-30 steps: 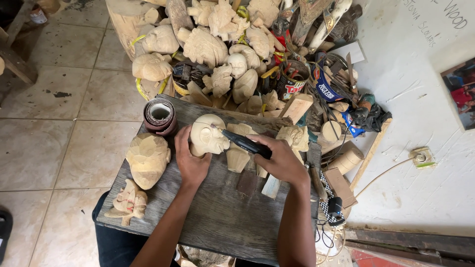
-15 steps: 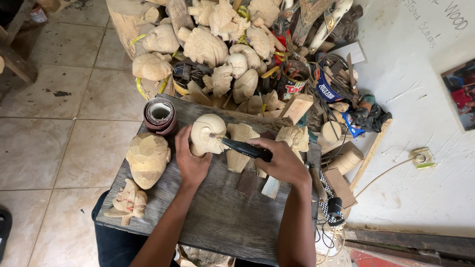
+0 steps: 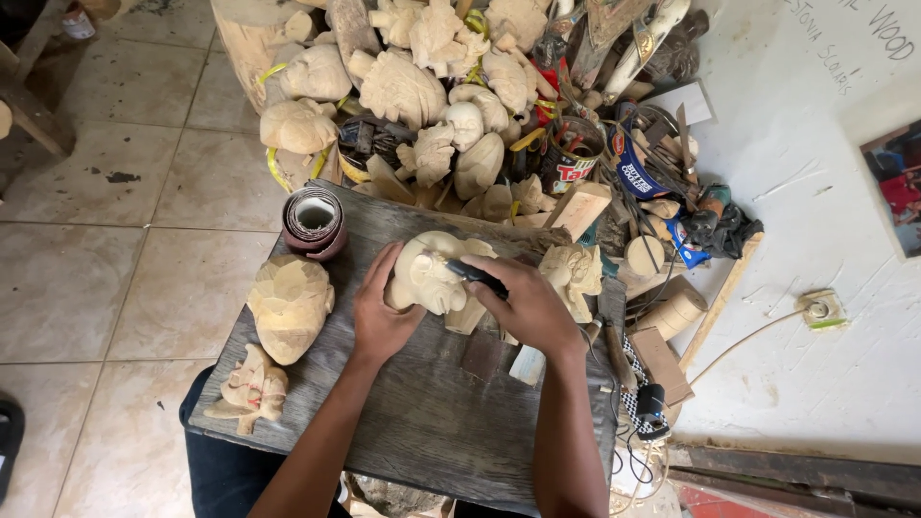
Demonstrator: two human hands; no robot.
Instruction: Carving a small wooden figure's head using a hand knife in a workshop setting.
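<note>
The left hand (image 3: pixel 379 317) steadied a pale wooden carving (image 3: pixel 432 273) on the desk (image 3: pixel 422 422), grip clamped; the right hand (image 3: pixel 528 307) gripped a dark tool (image 3: pixel 472 274) against it

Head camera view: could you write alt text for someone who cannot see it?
Seen from above, a person's left hand steadies a pale carved wooden head on a dark wooden board while the right hand works it with a black-handled tool. More carvings and a sandpaper roll lie around.
</note>
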